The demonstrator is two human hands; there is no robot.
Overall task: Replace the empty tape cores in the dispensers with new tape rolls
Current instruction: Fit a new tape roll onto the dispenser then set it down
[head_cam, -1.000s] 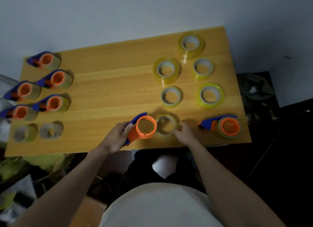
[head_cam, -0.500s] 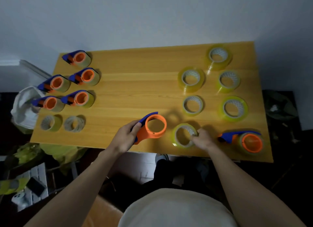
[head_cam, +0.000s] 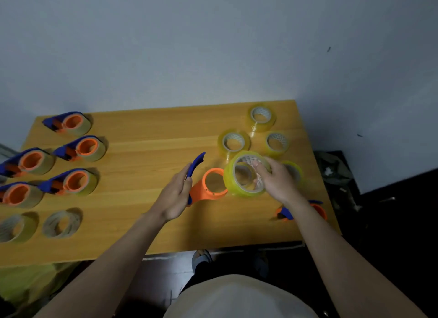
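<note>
Holding an empty orange dispenser point(head_cam: 208, 187) in the left hand point(head_cam: 174, 198), right hand point(head_cam: 276, 183) gripping a yellow tape roll point(head_cam: 245, 174) — rim touching the dispenser's hub

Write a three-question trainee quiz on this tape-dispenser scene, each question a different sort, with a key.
1. True or false: the right hand holds a yellow tape roll lifted off the table.
2. What does the left hand grip? A) an empty core B) the orange-and-blue dispenser C) nothing
3. Fill in: the dispenser's orange hub carries ____ tape.

Key: 1 true; 2 B; 3 no
</note>
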